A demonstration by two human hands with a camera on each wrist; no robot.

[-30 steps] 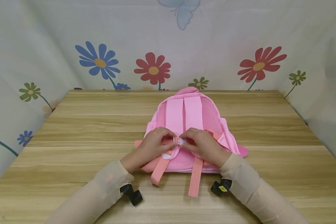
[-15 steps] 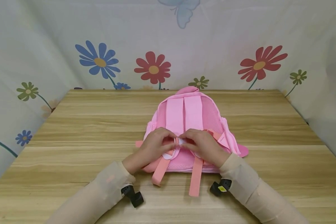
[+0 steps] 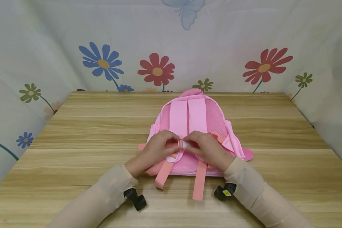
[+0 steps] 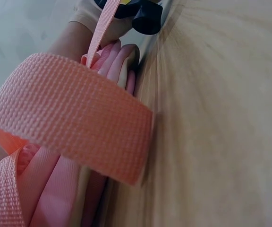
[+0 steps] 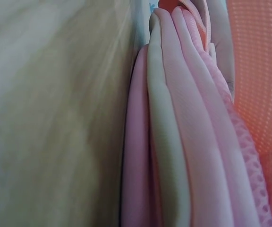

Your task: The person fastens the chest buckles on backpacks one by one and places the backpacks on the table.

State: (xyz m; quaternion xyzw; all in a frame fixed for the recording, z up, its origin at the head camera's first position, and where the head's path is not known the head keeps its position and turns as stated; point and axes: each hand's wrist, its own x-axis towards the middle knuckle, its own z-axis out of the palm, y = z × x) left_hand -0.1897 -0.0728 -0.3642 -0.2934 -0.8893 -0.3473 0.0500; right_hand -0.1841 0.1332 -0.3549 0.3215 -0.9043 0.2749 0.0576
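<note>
A pink backpack (image 3: 197, 114) lies on the table with its mesh back panel and two shoulder straps facing up. Over its lower middle, a small white buckle (image 3: 184, 144) on coral webbing sits between the two hands. My left hand (image 3: 156, 147) pinches its left end between thumb and fingers, and my right hand (image 3: 209, 147) pinches the right end. The fingertips hide most of the buckle. Below the hands, two coral strap ends (image 3: 199, 186) hang past the bag's bottom edge; a webbing loop (image 4: 74, 113) fills much of the left wrist view.
The wooden table (image 3: 88, 126) spreads around the bag and meets a flowered cloth backdrop (image 3: 216, 41) behind it. At the bag's right side, another piece of coral webbing (image 3: 220, 137) runs to the side edge. A flat pink piece (image 3: 247, 154) sticks out there.
My left hand has shifted slightly right, so less of the buckle shows between the fingertips. The right hand and the backpack stay nearly where they were.
</note>
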